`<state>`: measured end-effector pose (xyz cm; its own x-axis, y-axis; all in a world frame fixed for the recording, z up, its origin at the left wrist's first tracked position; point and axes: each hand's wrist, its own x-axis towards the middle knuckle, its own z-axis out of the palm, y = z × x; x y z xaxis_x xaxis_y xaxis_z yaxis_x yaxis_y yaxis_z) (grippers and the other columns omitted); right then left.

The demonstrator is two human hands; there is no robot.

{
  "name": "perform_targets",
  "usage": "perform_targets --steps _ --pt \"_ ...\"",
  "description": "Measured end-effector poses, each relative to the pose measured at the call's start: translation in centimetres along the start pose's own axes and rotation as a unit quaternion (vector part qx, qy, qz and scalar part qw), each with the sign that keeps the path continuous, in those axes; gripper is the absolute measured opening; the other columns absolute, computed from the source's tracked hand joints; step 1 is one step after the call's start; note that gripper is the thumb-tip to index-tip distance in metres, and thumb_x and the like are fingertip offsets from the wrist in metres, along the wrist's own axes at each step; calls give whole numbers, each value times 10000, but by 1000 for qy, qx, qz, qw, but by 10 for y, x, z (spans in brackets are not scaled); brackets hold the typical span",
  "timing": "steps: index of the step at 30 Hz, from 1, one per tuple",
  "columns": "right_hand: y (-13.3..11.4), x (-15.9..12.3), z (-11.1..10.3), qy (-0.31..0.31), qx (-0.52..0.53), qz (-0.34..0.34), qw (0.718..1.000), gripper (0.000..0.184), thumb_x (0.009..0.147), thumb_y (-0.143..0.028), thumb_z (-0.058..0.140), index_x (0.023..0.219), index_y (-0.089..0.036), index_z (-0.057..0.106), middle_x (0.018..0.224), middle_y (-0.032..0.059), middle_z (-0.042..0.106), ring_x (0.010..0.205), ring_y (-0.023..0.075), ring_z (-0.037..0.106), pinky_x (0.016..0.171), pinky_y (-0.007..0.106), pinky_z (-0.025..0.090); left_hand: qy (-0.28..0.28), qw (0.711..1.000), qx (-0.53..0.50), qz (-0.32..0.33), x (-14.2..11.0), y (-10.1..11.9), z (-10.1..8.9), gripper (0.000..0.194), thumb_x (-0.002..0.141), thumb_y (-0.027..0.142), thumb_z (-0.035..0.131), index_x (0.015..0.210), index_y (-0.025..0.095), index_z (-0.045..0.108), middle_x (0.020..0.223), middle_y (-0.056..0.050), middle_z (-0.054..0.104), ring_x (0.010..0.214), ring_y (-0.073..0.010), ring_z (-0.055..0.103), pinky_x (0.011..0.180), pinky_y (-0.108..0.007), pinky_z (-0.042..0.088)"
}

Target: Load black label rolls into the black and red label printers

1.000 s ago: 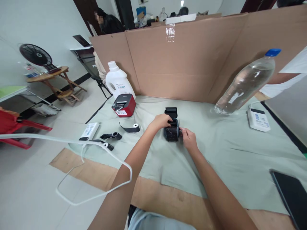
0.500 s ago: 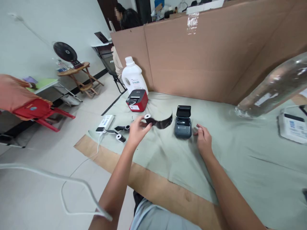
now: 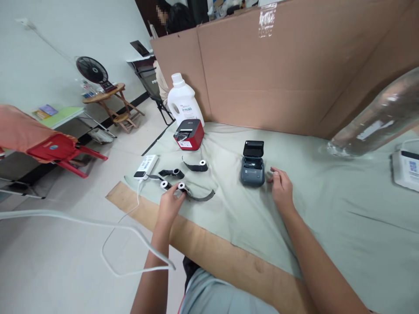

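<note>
My left hand (image 3: 172,200) pinches a black paper roll (image 3: 182,187) with a white end. A loose dark strip from that roll curls to the right over the green cloth. Just left of it lies another black roll (image 3: 165,185), and two more, a roll (image 3: 178,173) and a roll with its strip out (image 3: 202,165), lie farther back. A small dark label printer (image 3: 252,171) stands with its lid raised. Beside the printer's right side, my right hand (image 3: 282,187) rests on the cloth with loosely bent fingers, holding nothing.
A red and black printer (image 3: 190,135) and a white jug (image 3: 186,102) stand at the back left, before a cardboard wall (image 3: 262,78). A white power bank (image 3: 146,166) with a cable lies at the left. A clear plastic cylinder (image 3: 373,117) lies at the right.
My left hand has come down and nearer to me with the roll, from in the air to beside the other rolls. My right hand stays by the printer.
</note>
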<state>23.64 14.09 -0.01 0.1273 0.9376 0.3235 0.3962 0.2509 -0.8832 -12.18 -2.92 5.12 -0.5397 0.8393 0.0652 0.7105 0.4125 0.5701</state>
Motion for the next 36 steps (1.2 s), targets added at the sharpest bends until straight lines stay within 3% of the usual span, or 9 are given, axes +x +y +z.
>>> perform_targets --steps 4,6,10,16,20,23,27,32,36 --pt "1 0 1 7 6 7 1000 506 985 -519 415 1147 -143 711 976 127 708 820 231 644 855 433 530 109 993 35 42 5 19 -18 509 851 285 574 1351 200 627 1147 -85 761 622 -181 625 718 -330 524" --pt "2 0 1 6 6 4 1000 504 985 -520 417 1149 -144 709 968 119 704 807 225 641 856 430 528 126 987 54 83 20 36 -21 438 898 283 547 1318 217 652 1201 -83 751 734 -207 664 785 -342 533" --pt "7 1 3 12 5 -6 1000 502 986 -525 414 1136 -149 710 930 101 694 809 219 640 875 423 520 -2 965 142 221 70 71 -4 426 874 327 683 1293 254 700 1270 -108 738 1208 -334 624 1025 -425 471" --pt "0 -1 -1 23 20 -27 999 436 976 -471 447 1101 -148 711 1005 120 698 822 213 639 817 402 538 -89 961 151 215 111 97 28 330 843 230 705 1168 237 765 1030 -114 790 1014 -298 721 999 -415 481" --pt "-45 3 -17 4 40 -159 987 273 983 -375 517 997 -201 727 1050 118 706 919 231 657 801 388 548 -96 966 -143 195 94 121 37 394 855 300 685 1233 194 720 972 -68 764 738 -176 689 742 -289 543" --pt "-91 10 -30 -85 32 -219 972 233 974 -336 568 1120 -237 721 1116 93 710 851 203 653 830 388 553 -149 910 -341 183 66 149 52 458 826 371 718 1245 189 695 1088 -75 736 781 -152 692 726 -270 565" --pt "-129 21 -37 -235 -32 -231 944 307 963 -257 581 1251 -265 689 1216 67 698 1016 223 665 915 383 535 -226 833 -477 164 30 177 79 490 802 400 764 1240 198 677 1141 -97 730 943 -192 712 834 -303 590" --pt "-122 31 -32 -297 -143 -223 917 272 953 -176 564 1160 -258 721 1100 61 717 1045 252 646 887 386 522 -198 806 -551 87 4 177 111 598 823 429 775 1348 212 590 1282 -125 680 1040 -196 693 896 -318 571" --pt "-96 51 -17 -248 -193 -220 923 273 963 -153 542 1176 -198 708 1152 109 711 1127 280 621 989 427 500 -141 843 -516 51 -17 165 129 697 840 413 761 1448 200 497 1159 -92 689 931 -156 662 838 -281 531"
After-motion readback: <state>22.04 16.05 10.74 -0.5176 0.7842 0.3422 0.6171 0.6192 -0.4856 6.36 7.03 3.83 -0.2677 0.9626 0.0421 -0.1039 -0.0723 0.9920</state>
